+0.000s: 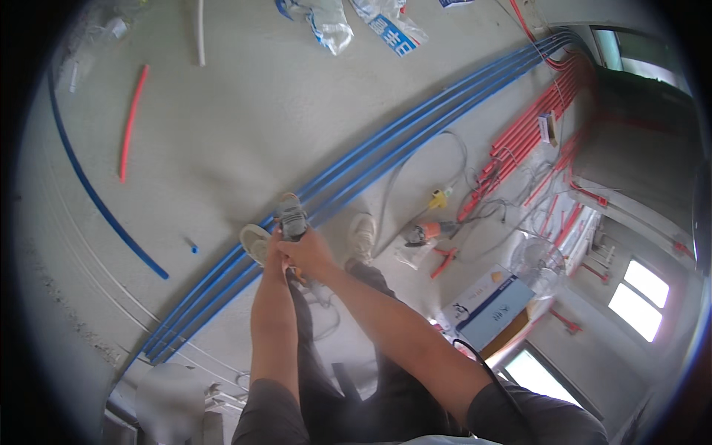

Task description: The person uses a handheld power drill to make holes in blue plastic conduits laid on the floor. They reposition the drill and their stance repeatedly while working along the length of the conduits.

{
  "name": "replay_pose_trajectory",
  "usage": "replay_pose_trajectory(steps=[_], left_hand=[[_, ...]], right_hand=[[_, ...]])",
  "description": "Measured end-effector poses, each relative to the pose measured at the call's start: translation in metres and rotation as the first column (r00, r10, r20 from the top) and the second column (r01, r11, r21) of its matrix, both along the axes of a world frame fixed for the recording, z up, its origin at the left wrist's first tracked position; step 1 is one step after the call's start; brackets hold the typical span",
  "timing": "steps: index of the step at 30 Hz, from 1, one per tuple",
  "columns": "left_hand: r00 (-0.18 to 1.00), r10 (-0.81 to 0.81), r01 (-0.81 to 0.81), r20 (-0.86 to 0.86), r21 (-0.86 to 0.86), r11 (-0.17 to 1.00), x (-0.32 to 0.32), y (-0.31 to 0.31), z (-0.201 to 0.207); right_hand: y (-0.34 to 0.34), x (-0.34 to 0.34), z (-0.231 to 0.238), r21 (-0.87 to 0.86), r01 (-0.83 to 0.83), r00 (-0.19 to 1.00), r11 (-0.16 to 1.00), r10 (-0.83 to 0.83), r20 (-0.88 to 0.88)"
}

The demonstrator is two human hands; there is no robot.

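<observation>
Both my hands are together in front of my legs, closed around a grey hand-held power tool [292,219]. Its exact kind is hard to make out. My left hand [276,251] grips its left side, and my right hand [310,253] wraps it from the right. A small orange part shows just below the hands. Directly beneath the tool run several long blue pipes [415,120], laid side by side diagonally across the floor. My left shoe [254,243] is by these pipes; my right shoe [363,236] stands on the floor to their right.
Red pipes [512,144] lie bundled at right among tangled cables. An orange-and-black power tool [424,233], a yellow connector [439,198] and a blue-and-white box [493,308] are nearer. A loose red pipe [132,122] and blue pipe [96,199] lie left; plastic bags [324,22] are far ahead.
</observation>
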State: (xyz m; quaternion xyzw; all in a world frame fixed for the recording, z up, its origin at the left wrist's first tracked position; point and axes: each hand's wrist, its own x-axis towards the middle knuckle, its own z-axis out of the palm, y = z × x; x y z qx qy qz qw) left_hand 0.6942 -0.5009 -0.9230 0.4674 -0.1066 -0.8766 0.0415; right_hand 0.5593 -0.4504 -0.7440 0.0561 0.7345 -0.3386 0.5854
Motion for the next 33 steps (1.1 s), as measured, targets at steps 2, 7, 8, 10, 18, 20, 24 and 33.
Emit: replay_pose_trajectory(steps=[2,7,8,10,18,20,24,33], left_hand=[[1.0,-0.004,0.004,0.004,-0.017,1.0,0.003,-0.007,0.008],[0.995,0.061,-0.055,0.074,-0.072,0.996,0.015,0.018,0.032],[0.991,0.093,-0.085,0.093,-0.09,0.992,0.017,0.027,0.042],[0.983,0.145,-0.133,0.109,-0.112,0.985,0.018,0.048,0.069],[0.971,0.232,-0.214,0.062,-0.217,0.952,0.023,0.111,0.194],[0.947,0.312,-0.298,0.079,-0.145,0.943,0.021,0.126,0.211],[0.877,0.442,-0.434,0.191,-0.08,0.897,0.021,0.156,0.223],[0.769,0.625,-0.626,0.132,-0.038,0.779,0.104,0.209,0.232]], right_hand=[[-0.009,-0.001,0.012,0.032,0.02,1.0,0.999,-0.019,-0.013],[-0.006,-0.006,0.106,0.138,-0.109,0.985,0.984,0.126,-0.12],[-0.002,-0.015,0.123,0.142,-0.121,0.982,0.982,0.139,-0.128],[0.027,-0.004,0.147,0.09,-0.148,0.977,0.985,0.16,-0.141],[0.082,-0.013,0.256,0.003,-0.32,0.942,0.947,0.318,-0.107],[0.096,-0.015,0.267,0.005,-0.348,0.932,0.938,0.346,-0.111],[0.113,-0.009,0.292,-0.008,-0.403,0.905,0.915,0.397,-0.153],[0.144,0.066,0.303,-0.167,-0.442,0.897,0.881,0.434,-0.083]])
